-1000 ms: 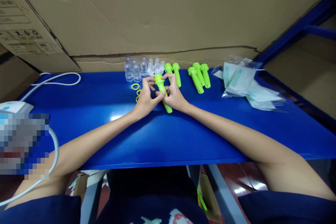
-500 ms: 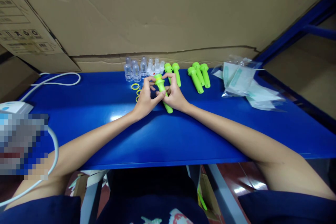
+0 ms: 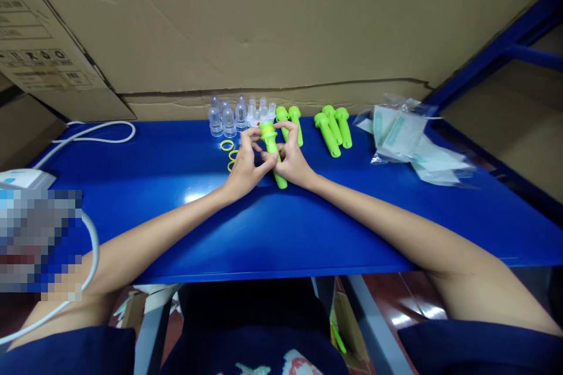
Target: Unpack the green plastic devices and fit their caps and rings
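Both hands meet over a lime-green plastic handle lying on the blue table. My left hand pinches its upper part, where a yellow ring sits at the head. My right hand grips the same handle from the right, its fingers curled round the shaft and head. Loose yellow rings lie just left of my left hand.
Clear plastic caps stand in a group behind my hands. More green handles lie to the right, with packets in clear bags beyond. A white cable and white device sit at the left. Cardboard boxes wall the back.
The hands and the green handle have barely shifted; the fingers at the handle's head have moved slightly.
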A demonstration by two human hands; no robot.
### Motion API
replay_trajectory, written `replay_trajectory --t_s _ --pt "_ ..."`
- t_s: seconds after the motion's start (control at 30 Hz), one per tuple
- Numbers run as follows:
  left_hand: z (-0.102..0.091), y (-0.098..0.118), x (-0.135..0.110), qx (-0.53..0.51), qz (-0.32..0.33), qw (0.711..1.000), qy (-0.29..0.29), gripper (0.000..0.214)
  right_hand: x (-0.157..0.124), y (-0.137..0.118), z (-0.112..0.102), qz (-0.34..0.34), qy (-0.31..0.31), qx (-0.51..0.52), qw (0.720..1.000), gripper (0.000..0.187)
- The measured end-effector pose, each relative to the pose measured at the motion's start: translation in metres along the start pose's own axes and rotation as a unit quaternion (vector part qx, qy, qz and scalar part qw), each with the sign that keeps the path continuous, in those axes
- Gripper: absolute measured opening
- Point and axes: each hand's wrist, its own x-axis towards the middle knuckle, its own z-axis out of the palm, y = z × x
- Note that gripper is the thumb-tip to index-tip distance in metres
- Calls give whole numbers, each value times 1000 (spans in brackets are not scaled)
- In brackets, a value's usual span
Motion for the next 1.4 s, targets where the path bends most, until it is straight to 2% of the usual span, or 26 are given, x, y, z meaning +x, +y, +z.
replay_trajectory --t_s 0.37,0.73,0.97,1.23,1.4 --pt "2 -1 0 -18 -20 1000 5 55 1 -5 -1 20 -16 17 1000 55" --pt "0 2 1 -8 3 1000 -2 54 0 -3 0 7 12 -9 1000 57" --pt "-5 4 5 -8 -11 1000 -13 54 0 -6 -1 -5 7 8 1000 56" --pt "-8 5 7 -9 -27 999 -14 48 -2 -6 -2 29 2 -5 1000 54" --pt "-8 5 7 -16 -27 999 -12 47 -2 -6 -2 22 2 3 1000 52"
